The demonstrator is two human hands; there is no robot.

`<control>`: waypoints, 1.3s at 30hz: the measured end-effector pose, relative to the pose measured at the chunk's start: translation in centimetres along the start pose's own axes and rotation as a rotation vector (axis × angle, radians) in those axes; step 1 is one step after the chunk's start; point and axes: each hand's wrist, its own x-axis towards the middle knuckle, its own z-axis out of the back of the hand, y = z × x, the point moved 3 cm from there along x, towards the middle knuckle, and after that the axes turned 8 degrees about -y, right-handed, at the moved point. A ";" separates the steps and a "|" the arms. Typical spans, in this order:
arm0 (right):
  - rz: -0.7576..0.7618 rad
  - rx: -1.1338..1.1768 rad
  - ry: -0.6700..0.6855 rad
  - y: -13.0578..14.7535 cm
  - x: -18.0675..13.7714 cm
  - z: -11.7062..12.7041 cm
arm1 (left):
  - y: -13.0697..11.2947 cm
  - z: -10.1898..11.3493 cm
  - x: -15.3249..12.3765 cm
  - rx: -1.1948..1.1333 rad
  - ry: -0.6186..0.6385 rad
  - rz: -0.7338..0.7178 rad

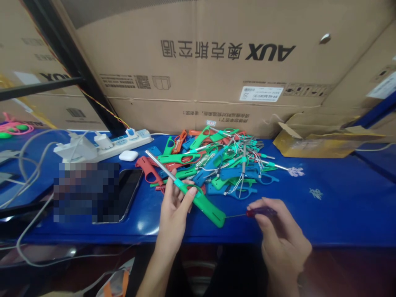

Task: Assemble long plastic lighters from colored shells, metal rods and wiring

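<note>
My left hand (177, 200) is closed around a green long-nosed lighter (206, 206), thumb on top near its trigger loop. The lighter's silver tube points up and left, and its butt end points down and right. In my right hand (278, 235) is a screwdriver (260, 211) with a dark red handle, pinched between thumb and fingers. Its thin shaft reaches left, and the tip meets the lighter's butt end. Just beyond my left hand lies a heap of green, blue and red lighters (213, 167), some with thin white wires.
A power strip (120, 144) with plugs, a white earphone case (128, 155) and a phone (130, 192) lie at left. An open yellow-brown carton (312, 144) stands at right. Small pale pieces (316, 193) lie on the blue table (346, 206). Large cardboard boxes (198, 78) wall the back.
</note>
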 end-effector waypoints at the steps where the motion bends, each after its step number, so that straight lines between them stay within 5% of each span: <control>1: -0.006 -0.045 0.024 0.3 0.0 -0.1 | 0.0 0.0 0.0 0.003 0.001 -0.002; 5: -0.048 -0.010 -0.028 1.1 -0.1 -0.5 | -0.1 -0.1 0.0 0.003 0.029 -0.026; 10: 0.090 -0.072 -0.073 1.7 0.0 -0.6 | -0.1 -0.2 0.0 -0.001 0.065 -0.054; 15: -0.049 -0.061 -0.055 1.9 -0.5 -0.4 | -0.1 0.0 -0.1 -0.001 0.065 -0.065; 19: 0.047 0.003 -0.130 1.0 -0.1 -0.6 | -0.3 -0.1 -0.2 0.001 0.066 -0.078; 24: -0.104 0.070 0.010 -1.8 1.3 -1.3 | -0.5 0.0 -0.4 0.013 0.026 -0.091; 29: 0.041 0.105 -0.026 -1.7 1.4 -0.6 | -0.7 0.0 -0.5 0.034 -0.015 -0.099; 34: -0.110 -0.003 0.053 -1.7 0.7 -0.5 | -0.7 0.0 -0.4 0.049 -0.048 -0.074; 39: 0.018 0.068 -0.033 -1.8 0.5 -0.5 | -0.8 0.1 -0.3 0.051 -0.072 -0.088</control>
